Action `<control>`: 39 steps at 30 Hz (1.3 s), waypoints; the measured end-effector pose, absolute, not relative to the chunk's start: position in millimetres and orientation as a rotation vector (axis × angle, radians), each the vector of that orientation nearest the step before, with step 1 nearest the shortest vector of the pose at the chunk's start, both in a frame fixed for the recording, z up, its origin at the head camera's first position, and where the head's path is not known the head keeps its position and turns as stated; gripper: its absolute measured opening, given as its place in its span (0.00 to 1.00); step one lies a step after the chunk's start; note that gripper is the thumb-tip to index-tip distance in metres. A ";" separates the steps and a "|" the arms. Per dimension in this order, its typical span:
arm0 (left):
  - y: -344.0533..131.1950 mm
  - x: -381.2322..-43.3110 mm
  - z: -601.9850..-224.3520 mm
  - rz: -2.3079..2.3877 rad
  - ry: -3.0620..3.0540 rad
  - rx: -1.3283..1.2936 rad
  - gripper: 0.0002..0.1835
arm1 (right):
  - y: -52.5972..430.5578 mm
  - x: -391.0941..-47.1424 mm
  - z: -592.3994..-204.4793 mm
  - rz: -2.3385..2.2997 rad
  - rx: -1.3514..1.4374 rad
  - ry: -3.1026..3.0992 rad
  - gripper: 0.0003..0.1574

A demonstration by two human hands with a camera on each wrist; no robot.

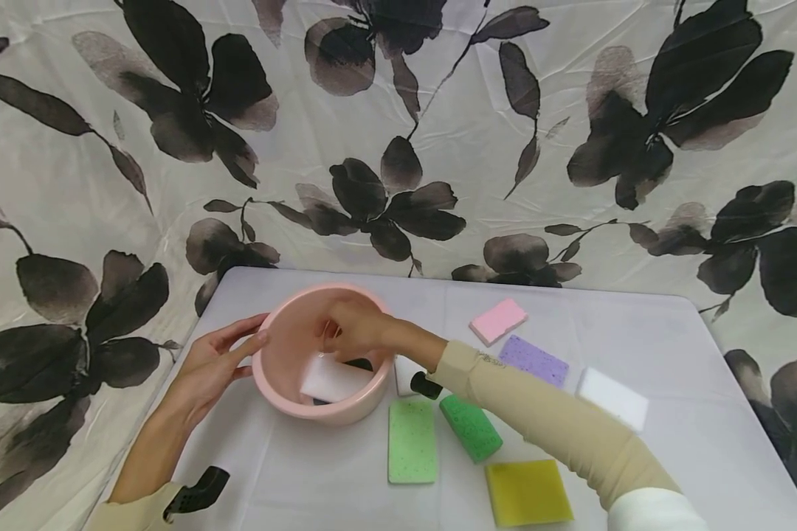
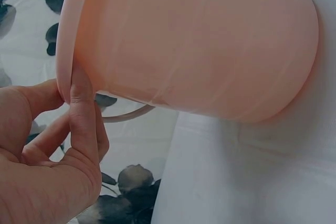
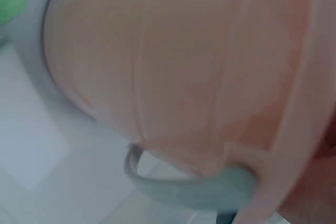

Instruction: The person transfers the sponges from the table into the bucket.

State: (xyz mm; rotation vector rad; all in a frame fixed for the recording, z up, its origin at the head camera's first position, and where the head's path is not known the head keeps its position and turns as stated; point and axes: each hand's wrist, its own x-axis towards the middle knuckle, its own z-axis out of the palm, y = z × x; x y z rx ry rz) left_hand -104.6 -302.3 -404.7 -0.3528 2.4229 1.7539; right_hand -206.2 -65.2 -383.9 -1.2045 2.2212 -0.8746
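A pink bucket [image 1: 365, 404] stands on the table's left part. My left hand [image 1: 209, 369] pinches its rim between thumb and fingers, which the left wrist view shows up close on the rim [image 2: 73, 35]. My right hand [image 1: 359, 328] reaches over the far right of the rim, down inside the bucket, its fingers bent; whether they hold something is unclear. Below it in the bucket lie a white block [image 1: 335, 378] and something black [image 1: 359, 363]. In the right wrist view, the bucket's outer wall [image 3: 173, 61] and a grey-green handle [image 3: 194, 187] fill most of the picture.
Right of the bucket lie a light green sponge [image 1: 412, 442], a darker green sponge [image 1: 471, 428], a yellow sponge [image 1: 529, 494], a purple sponge [image 1: 534, 360], a pink sponge [image 1: 498, 321] and a white block [image 1: 612, 398]. Another white block [image 1: 406, 375] is partly hidden behind my right wrist.
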 end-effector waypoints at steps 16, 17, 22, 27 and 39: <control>-300.4 -105.3 -402.9 1.721 2.412 -0.397 0.41 | -26.3 -214.4 -360.7 -1.200 -1.190 2.300 0.12; -300.6 -105.3 -402.9 1.723 2.412 -0.396 0.41 | -23.0 -215.0 -360.0 -1.224 -1.182 2.301 0.12; -301.7 -104.7 -402.9 1.723 2.415 -0.392 0.40 | -7.7 -216.3 -360.0 -1.321 -1.137 2.312 0.13; -302.4 -103.8 -402.8 1.727 2.417 -0.385 0.40 | 5.3 -217.5 -361.8 -1.422 -1.095 2.311 0.13; -301.9 -105.0 -403.7 1.747 2.408 -0.385 0.41 | 36.1 -216.9 -377.1 -1.619 -0.868 2.354 0.15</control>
